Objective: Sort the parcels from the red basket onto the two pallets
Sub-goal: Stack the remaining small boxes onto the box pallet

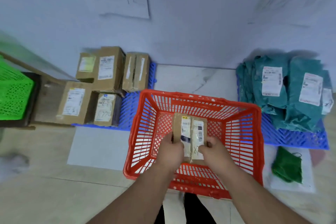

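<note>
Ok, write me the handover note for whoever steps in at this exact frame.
Left hand and right hand both grip a cardboard parcel inside the red basket.
Done: cardboard boxes on the left pallet, teal bags on the right pallet.
Left: this parcel looks like the last; being cardboard, it probably belongs on the left pallet.

The floor (54,178) carries a red basket (196,101), two blue pallets (131,107) (298,138) left and right, a green crate (12,96) and a green bag (288,165)
</note>
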A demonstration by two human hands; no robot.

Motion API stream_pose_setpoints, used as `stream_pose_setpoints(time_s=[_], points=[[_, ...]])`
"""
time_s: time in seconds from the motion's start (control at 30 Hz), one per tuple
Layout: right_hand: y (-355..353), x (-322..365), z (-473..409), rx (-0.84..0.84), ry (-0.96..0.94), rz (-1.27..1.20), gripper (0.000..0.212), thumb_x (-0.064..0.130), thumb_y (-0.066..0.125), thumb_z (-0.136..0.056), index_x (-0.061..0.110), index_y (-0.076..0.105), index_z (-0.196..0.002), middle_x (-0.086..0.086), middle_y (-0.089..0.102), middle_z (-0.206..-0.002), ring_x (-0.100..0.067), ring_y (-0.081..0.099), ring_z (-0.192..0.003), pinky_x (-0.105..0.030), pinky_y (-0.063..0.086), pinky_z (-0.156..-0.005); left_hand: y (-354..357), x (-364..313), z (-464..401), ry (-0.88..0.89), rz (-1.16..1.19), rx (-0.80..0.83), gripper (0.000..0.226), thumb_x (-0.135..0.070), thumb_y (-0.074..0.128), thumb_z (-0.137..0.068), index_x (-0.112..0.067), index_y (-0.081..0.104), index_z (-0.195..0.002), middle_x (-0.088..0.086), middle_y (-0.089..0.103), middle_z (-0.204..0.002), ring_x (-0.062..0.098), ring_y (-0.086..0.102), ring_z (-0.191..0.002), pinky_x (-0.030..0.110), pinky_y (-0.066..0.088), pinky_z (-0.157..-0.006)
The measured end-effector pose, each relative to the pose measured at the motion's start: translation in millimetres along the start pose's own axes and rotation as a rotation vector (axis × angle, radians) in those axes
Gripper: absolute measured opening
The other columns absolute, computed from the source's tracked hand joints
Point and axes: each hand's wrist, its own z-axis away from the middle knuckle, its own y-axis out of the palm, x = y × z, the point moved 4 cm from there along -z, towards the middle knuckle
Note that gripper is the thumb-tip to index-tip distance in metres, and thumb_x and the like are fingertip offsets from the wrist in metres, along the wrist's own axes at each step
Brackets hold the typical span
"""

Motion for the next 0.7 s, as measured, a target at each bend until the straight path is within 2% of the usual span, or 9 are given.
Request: stream_pose_setpoints(time_s=[0.13, 0.17, 0.23, 0.3, 0.4, 0.47, 0.53, 0.63, 0.7], points=[[5, 47, 42, 0.018, -0.074, -0.088, 0.035, 0.02, 0.064, -0.092, 0.027, 0.072, -0.125, 0.011, 0.08, -0.106, -0.009, 0.078, -0.088, -0.035, 0.063, -0.077, -38, -38, 46, 0.157, -0.017, -0.043, 0.04, -0.006, 0.051, -0.095, -0.039, 0.073, -0.099, -0.02, 0.08, -0.092, 0.003, 0.076, -0.084, 0.021, 0.062, -0.065], [10, 61, 50, 0.031, -0.1, -0.112, 0.034, 0.019, 0.064, -0.092, 0.028, 0.073, -0.123, 0.012, 0.08, -0.105, -0.007, 0.078, -0.087, -0.033, 0.063, -0.078, -50, -46, 54, 0.192, -0.017, -0.066, 0.038, -0.007, 0.052, -0.096, -0.038, 0.073, -0.101, -0.019, 0.08, -0.094, 0.003, 0.076, -0.085, 0.023, 0.063, -0.07], [22, 89, 63, 0.065, -0.155, -0.155, 0.036, 0.014, 0.063, -0.091, 0.027, 0.075, -0.122, 0.013, 0.081, -0.105, -0.005, 0.079, -0.088, -0.032, 0.063, -0.081, -80, -60, 67, 0.238, -0.017, -0.134, 0.029, -0.016, 0.057, -0.098, -0.039, 0.073, -0.104, -0.012, 0.08, -0.1, 0.011, 0.077, -0.092, 0.039, 0.064, -0.086], [40, 117, 75, 0.102, -0.2, -0.194, 0.038, 0.015, 0.061, -0.089, 0.028, 0.075, -0.122, 0.012, 0.082, -0.108, -0.008, 0.079, -0.095, -0.035, 0.064, -0.086, -113, -70, 72, 0.268, 0.018, -0.183, 0.019, -0.028, 0.062, -0.1, -0.044, 0.073, -0.099, -0.013, 0.081, -0.097, 0.013, 0.079, -0.088, 0.043, 0.064, -0.084], [76, 158, 86, 0.149, -0.254, -0.218, 0.038, 0.021, 0.061, -0.088, 0.032, 0.073, -0.122, 0.017, 0.081, -0.106, -0.004, 0.079, -0.091, -0.034, 0.065, -0.081, -166, -79, 69, 0.308, 0.059, -0.241, 0.02, -0.033, 0.063, -0.101, -0.051, 0.072, -0.1, -0.028, 0.077, -0.091, -0.004, 0.074, -0.08, 0.024, 0.06, -0.066], [97, 177, 88, 0.17, -0.273, -0.223, 0.039, 0.02, 0.061, -0.09, 0.033, 0.072, -0.125, 0.016, 0.082, -0.106, -0.005, 0.079, -0.09, -0.034, 0.065, -0.079, -192, -84, 63, 0.308, 0.059, -0.273, 0.022, -0.029, 0.061, -0.101, -0.05, 0.069, -0.1, -0.033, 0.075, -0.09, -0.01, 0.072, -0.081, 0.016, 0.055, -0.062], [130, 197, 86, 0.176, -0.273, -0.229, 0.041, 0.014, 0.06, -0.091, 0.028, 0.072, -0.128, 0.009, 0.081, -0.11, -0.012, 0.078, -0.098, -0.038, 0.065, -0.088, -224, -83, 50, 0.282, 0.05, -0.292, 0.027, -0.025, 0.059, -0.1, -0.047, 0.071, -0.108, -0.026, 0.078, -0.097, -0.003, 0.074, -0.087, 0.022, 0.058, -0.069], [174, 213, 77, 0.181, -0.197, -0.265, 0.043, 0.007, 0.06, -0.093, 0.023, 0.069, -0.132, 0.003, 0.079, -0.114, -0.017, 0.076, -0.1, -0.029, 0.062, -0.081, -260, -77, 25, 0.229, 0.02, -0.281, 0.032, -0.022, 0.057, -0.098, -0.038, 0.072, -0.122, -0.012, 0.08, -0.106, 0.011, 0.076, -0.095, 0.033, 0.062, -0.079], [198, 215, 67, 0.183, -0.126, -0.312, 0.044, 0.004, 0.06, -0.094, 0.018, 0.066, -0.136, -0.003, 0.077, -0.119, -0.022, 0.074, -0.105, -0.037, 0.061, -0.088, -276, -71, 6, 0.194, -0.005, -0.246, 0.03, -0.022, 0.057, -0.099, -0.036, 0.073, -0.12, -0.01, 0.081, -0.105, 0.013, 0.077, -0.094, 0.031, 0.062, -0.076]])
